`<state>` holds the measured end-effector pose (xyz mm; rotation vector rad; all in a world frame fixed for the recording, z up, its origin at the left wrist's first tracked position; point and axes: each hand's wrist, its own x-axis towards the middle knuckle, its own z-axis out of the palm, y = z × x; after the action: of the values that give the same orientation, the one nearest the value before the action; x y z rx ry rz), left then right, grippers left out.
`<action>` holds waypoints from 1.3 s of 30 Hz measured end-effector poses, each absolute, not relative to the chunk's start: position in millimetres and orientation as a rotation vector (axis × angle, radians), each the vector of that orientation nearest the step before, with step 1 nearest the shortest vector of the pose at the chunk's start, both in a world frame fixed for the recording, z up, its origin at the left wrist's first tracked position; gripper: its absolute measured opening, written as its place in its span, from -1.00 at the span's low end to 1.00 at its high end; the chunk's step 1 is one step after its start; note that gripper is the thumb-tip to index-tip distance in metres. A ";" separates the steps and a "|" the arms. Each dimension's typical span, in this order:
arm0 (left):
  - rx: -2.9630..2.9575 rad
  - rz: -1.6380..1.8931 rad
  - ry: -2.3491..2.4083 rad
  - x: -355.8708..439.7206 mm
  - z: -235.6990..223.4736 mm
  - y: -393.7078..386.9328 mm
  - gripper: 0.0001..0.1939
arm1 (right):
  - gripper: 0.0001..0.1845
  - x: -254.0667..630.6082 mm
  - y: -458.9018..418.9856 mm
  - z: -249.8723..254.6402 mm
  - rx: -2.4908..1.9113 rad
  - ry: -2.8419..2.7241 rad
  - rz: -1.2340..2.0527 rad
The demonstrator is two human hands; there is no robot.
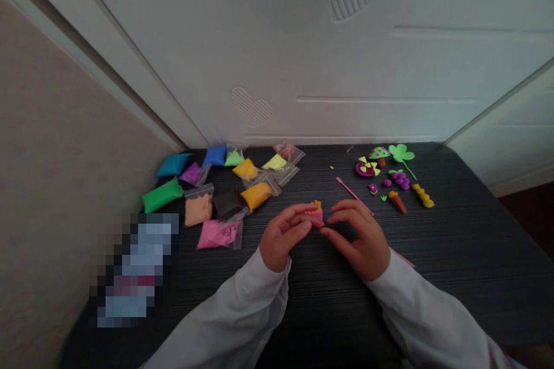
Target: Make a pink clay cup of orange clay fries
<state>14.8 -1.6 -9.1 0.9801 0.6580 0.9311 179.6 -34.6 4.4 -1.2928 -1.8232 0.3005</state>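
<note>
A small clay piece (315,211), pink with yellow strips on top, is pinched between both my hands just above the dark table (454,253). My left hand (283,236) grips its left side with thumb and fingers curled. My right hand (361,236) holds its right side, fingers bent over it. A thin pink modelling stick (348,189) lies just behind my right hand.
Several small bags of coloured clay (216,196) lie at the back left. Finished clay figures (392,176), among them a mushroom, a clover, grapes and a carrot, sit at the back right. A white panelled door (303,69) stands behind the table. A blurred object (134,268) lies at the left.
</note>
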 end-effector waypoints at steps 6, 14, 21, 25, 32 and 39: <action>0.818 0.905 0.650 16.2 -6.8 -0.4 -0.74 | -0.92 178.6 -37.3 6.6 -1.272 -1.818 0.312; 0.745 0.871 0.626 15.7 -3.0 -0.9 -0.72 | -0.87 179.9 -38.7 7.8 -1.283 -1.817 0.312; 0.743 0.876 0.647 17.1 -1.8 -1.3 -0.74 | -0.85 179.8 -38.4 7.1 -1.264 -1.810 0.320; 0.758 0.881 0.643 17.3 -0.6 -2.4 -0.74 | -0.84 180.0 -38.6 7.7 -1.262 -1.813 0.330; 0.782 0.969 0.679 15.1 1.6 2.4 -0.76 | -0.89 181.0 -39.4 12.5 -1.281 -1.849 0.341; 0.693 1.126 0.807 -0.3 2.0 26.0 -0.80 | -0.92 168.6 -47.1 1.6 -1.392 -2.268 0.331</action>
<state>-0.3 26.0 2.0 0.6931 0.8075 1.1262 168.6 -47.1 1.6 -1.3916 -2.2680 0.3308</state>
